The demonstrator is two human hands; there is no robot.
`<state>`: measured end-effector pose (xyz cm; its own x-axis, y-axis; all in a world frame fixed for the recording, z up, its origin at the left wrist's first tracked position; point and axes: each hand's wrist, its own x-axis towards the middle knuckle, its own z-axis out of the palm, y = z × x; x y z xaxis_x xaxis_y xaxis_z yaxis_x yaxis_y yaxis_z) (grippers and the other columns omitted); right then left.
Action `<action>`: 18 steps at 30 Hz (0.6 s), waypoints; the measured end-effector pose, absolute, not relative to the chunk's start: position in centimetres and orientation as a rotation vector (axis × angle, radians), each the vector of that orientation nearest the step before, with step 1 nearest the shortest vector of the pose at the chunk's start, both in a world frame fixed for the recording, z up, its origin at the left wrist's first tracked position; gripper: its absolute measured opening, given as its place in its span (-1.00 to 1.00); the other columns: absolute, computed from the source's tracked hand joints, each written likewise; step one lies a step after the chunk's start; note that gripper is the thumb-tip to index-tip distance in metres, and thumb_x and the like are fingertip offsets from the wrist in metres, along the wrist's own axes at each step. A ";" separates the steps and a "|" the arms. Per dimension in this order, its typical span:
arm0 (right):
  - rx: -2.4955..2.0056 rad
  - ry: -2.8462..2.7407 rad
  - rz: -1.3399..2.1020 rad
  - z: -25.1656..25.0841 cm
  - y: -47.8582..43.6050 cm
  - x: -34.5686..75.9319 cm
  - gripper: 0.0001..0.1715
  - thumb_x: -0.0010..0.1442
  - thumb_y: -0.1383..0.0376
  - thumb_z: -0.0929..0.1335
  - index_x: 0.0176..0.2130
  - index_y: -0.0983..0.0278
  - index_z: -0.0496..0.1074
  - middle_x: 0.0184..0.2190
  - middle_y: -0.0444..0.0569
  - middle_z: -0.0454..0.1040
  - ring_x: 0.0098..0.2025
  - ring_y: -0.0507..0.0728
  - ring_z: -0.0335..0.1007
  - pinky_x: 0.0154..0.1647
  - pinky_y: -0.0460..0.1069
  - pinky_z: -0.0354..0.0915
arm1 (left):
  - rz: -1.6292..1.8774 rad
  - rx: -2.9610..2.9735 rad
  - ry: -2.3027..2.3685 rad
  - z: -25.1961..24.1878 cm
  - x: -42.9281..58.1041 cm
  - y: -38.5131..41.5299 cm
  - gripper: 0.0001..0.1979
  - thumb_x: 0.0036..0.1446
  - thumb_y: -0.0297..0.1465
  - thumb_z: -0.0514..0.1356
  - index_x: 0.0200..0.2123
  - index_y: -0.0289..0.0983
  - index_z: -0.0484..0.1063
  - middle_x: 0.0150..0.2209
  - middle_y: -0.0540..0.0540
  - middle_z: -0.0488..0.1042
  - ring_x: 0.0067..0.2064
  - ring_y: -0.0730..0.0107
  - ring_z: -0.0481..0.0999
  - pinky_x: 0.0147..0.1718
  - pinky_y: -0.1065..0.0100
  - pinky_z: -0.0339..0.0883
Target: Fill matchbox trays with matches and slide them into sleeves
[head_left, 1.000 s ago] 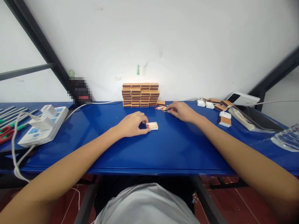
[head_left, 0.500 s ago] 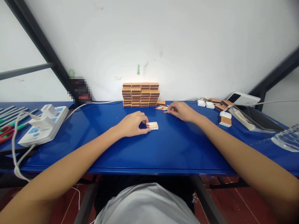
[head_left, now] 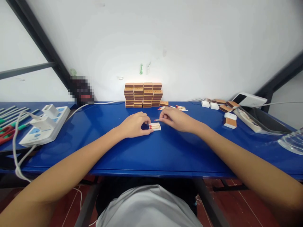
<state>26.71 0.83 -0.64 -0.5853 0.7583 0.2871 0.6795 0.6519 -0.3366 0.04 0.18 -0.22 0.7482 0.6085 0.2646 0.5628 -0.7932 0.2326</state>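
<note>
A small open matchbox tray [head_left: 155, 126] with red-tipped matches lies on the blue table [head_left: 151, 151]. My left hand [head_left: 133, 125] is curled around the tray's left end and holds it in place. My right hand [head_left: 176, 119] pinches a match [head_left: 157, 119] just above the tray's right side. Loose matches [head_left: 177, 107] lie scattered further back on the table, behind my right hand.
A wall of stacked matchboxes [head_left: 143, 95] stands against the white wall. White trays and brown sleeves [head_left: 221, 108] lie at the right, beside a power strip [head_left: 247, 119] and a phone [head_left: 249, 99]. Another power strip [head_left: 44, 124], cables and scissors [head_left: 7, 134] sit at the left.
My right hand has come from the loose matches at the back toward the tray, carrying a match. The left hand has stayed on the tray.
</note>
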 end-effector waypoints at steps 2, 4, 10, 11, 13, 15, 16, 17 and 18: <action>-1.105 -2.491 0.274 -0.8 -0.1 25.5 -0.85 0.41 0.25 0.32 -0.22 0.23 0.44 -0.26 0.03 0.49 -0.25 0.16 0.38 -0.23 0.01 0.21 | 0.497 2.809 0.949 -0.3 0.0 0.2 -0.77 0.28 -0.18 0.31 -0.17 -0.23 0.55 -0.21 -0.11 0.55 -0.12 0.15 0.50 -0.18 0.20 0.34; -1.107 -2.499 0.264 -1.2 -0.5 24.8 -0.88 0.40 0.28 0.33 -0.22 0.23 0.44 -0.25 0.03 0.50 -0.27 0.15 0.37 -0.24 0.01 0.21 | 0.499 2.813 0.950 -0.3 0.0 0.2 -0.76 0.28 -0.17 0.31 -0.19 -0.23 0.55 -0.23 -0.11 0.54 -0.13 0.15 0.50 -0.19 0.20 0.33; -1.096 -2.502 0.229 -1.3 -0.4 25.1 -0.89 0.39 0.27 0.35 -0.20 0.23 0.47 -0.28 0.00 0.47 -0.31 0.14 0.34 -0.26 0.01 0.19 | 0.501 2.808 0.947 -0.3 0.1 0.2 -0.77 0.28 -0.18 0.30 -0.20 -0.23 0.54 -0.23 -0.10 0.54 -0.12 0.14 0.51 -0.19 0.19 0.33; -1.090 -2.505 0.224 -1.2 -0.3 25.2 -0.89 0.39 0.27 0.35 -0.21 0.23 0.47 -0.29 0.00 0.46 -0.31 0.14 0.33 -0.26 0.01 0.19 | 0.500 2.802 0.951 -0.2 0.1 0.2 -0.77 0.28 -0.18 0.30 -0.19 -0.23 0.54 -0.23 -0.10 0.55 -0.12 0.14 0.51 -0.19 0.20 0.33; -1.092 -2.511 0.225 -1.2 -0.1 25.3 -0.88 0.37 0.27 0.36 -0.23 0.23 0.48 -0.32 -0.01 0.46 -0.32 0.14 0.32 -0.27 0.01 0.18 | 0.501 2.793 0.952 -0.2 0.1 0.1 -0.78 0.27 -0.18 0.31 -0.19 -0.22 0.55 -0.22 -0.10 0.55 -0.11 0.15 0.51 -0.18 0.19 0.34; -1.107 -2.513 0.246 -1.3 0.0 25.3 -0.88 0.37 0.27 0.37 -0.24 0.24 0.49 -0.33 -0.02 0.46 -0.32 0.13 0.32 -0.28 0.01 0.18 | 0.501 2.789 0.952 -0.2 0.1 0.1 -0.78 0.27 -0.19 0.31 -0.18 -0.23 0.55 -0.21 -0.11 0.56 -0.11 0.14 0.51 -0.17 0.19 0.34; -1.116 -2.509 0.261 -1.3 0.0 25.2 -0.87 0.37 0.27 0.37 -0.24 0.24 0.49 -0.33 -0.02 0.46 -0.33 0.12 0.32 -0.28 0.01 0.18 | 0.501 2.791 0.952 -0.2 0.1 0.1 -0.78 0.27 -0.19 0.31 -0.18 -0.23 0.55 -0.21 -0.11 0.56 -0.11 0.14 0.52 -0.17 0.19 0.35; -1.125 -2.503 0.276 -1.4 0.0 25.1 -0.86 0.37 0.26 0.37 -0.24 0.25 0.49 -0.32 -0.02 0.47 -0.33 0.12 0.32 -0.28 0.00 0.17 | 0.500 2.794 0.951 -0.2 0.1 0.1 -0.78 0.27 -0.19 0.31 -0.18 -0.22 0.54 -0.21 -0.11 0.57 -0.10 0.14 0.52 -0.16 0.19 0.35; -1.132 -2.496 0.290 -1.5 -0.1 25.0 -0.85 0.38 0.26 0.36 -0.24 0.25 0.49 -0.32 -0.02 0.47 -0.33 0.12 0.33 -0.28 0.00 0.17 | 0.499 2.795 0.951 -0.2 0.1 0.2 -0.78 0.27 -0.19 0.31 -0.18 -0.22 0.54 -0.21 -0.11 0.57 -0.10 0.13 0.52 -0.16 0.19 0.35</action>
<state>24.98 -0.06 -1.47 -0.6015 0.7564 0.2571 0.6772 0.6535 -0.3381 0.12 0.16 -0.21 0.7441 0.6142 0.2627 0.5653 -0.7885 0.2423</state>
